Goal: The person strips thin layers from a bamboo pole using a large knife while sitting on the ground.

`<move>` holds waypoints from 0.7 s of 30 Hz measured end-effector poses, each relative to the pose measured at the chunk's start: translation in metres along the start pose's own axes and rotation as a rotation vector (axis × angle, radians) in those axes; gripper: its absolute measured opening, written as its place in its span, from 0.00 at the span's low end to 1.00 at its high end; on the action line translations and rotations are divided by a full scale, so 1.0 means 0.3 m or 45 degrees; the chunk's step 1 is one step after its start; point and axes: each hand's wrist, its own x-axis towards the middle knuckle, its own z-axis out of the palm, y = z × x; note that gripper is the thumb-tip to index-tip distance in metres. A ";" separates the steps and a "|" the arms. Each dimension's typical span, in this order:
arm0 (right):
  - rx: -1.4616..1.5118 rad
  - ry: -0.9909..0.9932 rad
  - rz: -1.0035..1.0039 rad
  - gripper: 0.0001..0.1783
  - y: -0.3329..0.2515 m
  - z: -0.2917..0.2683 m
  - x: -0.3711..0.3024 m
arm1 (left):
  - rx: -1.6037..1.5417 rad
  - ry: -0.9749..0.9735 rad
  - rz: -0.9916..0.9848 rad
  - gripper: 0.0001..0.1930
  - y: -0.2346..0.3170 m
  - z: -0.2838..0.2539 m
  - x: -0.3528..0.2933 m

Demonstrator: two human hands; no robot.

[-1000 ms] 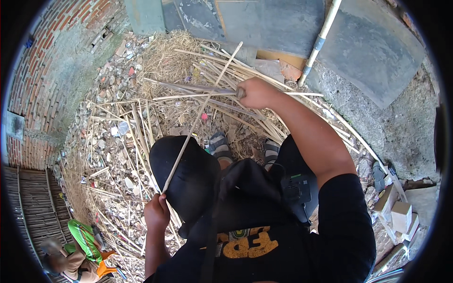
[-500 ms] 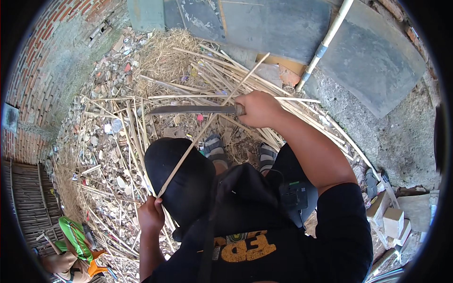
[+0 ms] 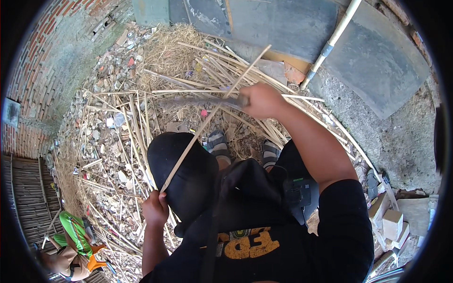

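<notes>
Bamboo strip (image 3: 207,120), long, thin and pale, is held at its lower end by the left hand (image 3: 155,210), whose fingers are closed around it just beside the black-clad knee (image 3: 184,179). From that grip the strip is angled upward and away from the knee, with its free tip above the heap of cut bamboo strips (image 3: 141,118) spread on the ground beyond the knee. The right hand (image 3: 262,100) is closed in a fist around the handle of a long blade (image 3: 198,101); the blade is blurred and lies crosswise, and it is seen crossing the strip at roughly the upper third, though contact between the two cannot be confirmed. Two sandalled feet (image 3: 219,144) are planted on the litter just beyond the knee, below the blade. A white pipe (image 3: 330,45) is leaned across grey slabs (image 3: 292,23) well beyond the knee, past the right hand. A brick wall (image 3: 28,85) is located far to the left of the knee. Small cardboard boxes (image 3: 391,221) are stacked well to the right of the knee. Another person in green and orange clothing (image 3: 73,245) is seated well to the lower left of the knee.
</notes>
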 end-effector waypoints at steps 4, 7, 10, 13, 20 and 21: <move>0.099 0.210 0.251 0.13 0.188 -0.015 0.028 | 0.002 0.049 0.044 0.16 0.013 0.007 0.009; 0.032 0.104 0.203 0.12 0.111 -0.026 0.011 | 0.027 0.036 0.030 0.16 0.022 -0.005 0.006; -0.085 -0.021 -0.006 0.11 0.016 -0.026 -0.009 | 0.038 0.025 0.013 0.15 0.017 -0.014 0.002; -0.077 0.039 0.029 0.15 0.143 -0.033 0.028 | 0.027 0.095 0.035 0.14 -0.006 0.014 -0.002; 0.930 0.712 0.867 0.15 0.470 -0.111 0.006 | 0.008 0.135 -0.062 0.16 -0.080 -0.011 -0.010; 1.014 0.739 0.844 0.15 0.463 -0.112 0.005 | -0.050 0.163 -0.125 0.17 -0.096 -0.012 -0.010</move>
